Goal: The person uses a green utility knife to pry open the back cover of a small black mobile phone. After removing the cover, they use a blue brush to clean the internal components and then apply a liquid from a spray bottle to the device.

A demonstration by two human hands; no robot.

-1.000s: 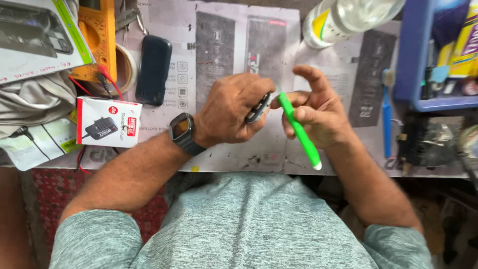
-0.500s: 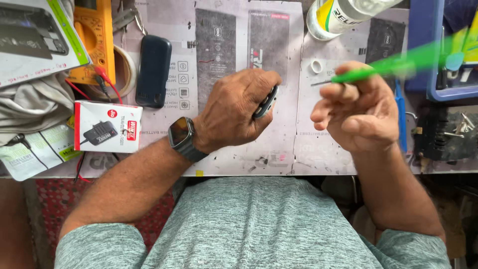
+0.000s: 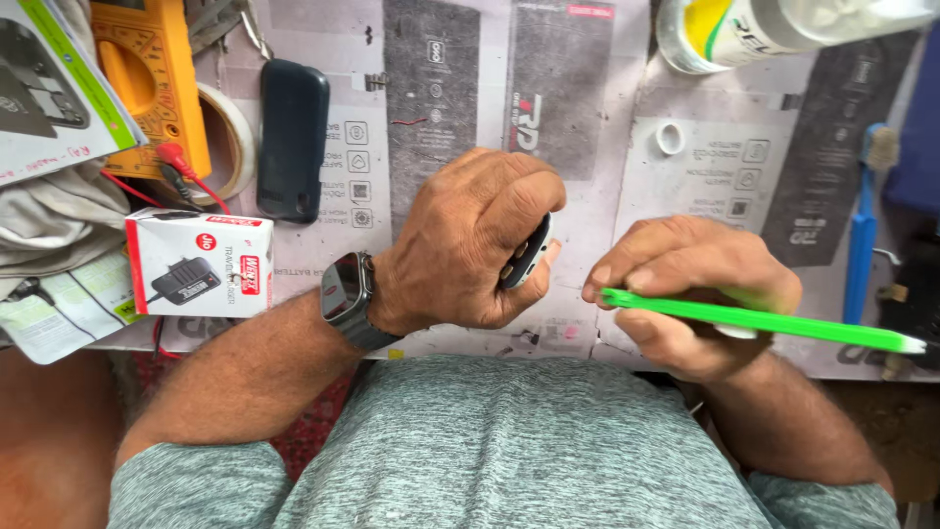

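Note:
My left hand [image 3: 470, 240], with a dark watch [image 3: 345, 294] on its wrist, is closed around a small device with a white edge and dark face [image 3: 527, 257], held on edge over the bench. Just right of it, my right hand [image 3: 700, 289] grips a thin bright green tool [image 3: 774, 320] that lies level, its tip pointing left toward the device and its tail reaching to the right edge of the view. A small gap separates the tool's tip from the device.
On the paper-covered bench [image 3: 441, 108] lie a dark phone [image 3: 292, 137], a yellow multimeter [image 3: 147, 78] with red leads, a tape roll [image 3: 230, 137], a white charger box [image 3: 201, 263], a bottle [image 3: 774, 29], a small white ring [image 3: 671, 137] and a blue toothbrush [image 3: 862, 225].
My right hand swung the green tool up to the right, then brought it down level with its tip beside the device. My left hand kept its hold.

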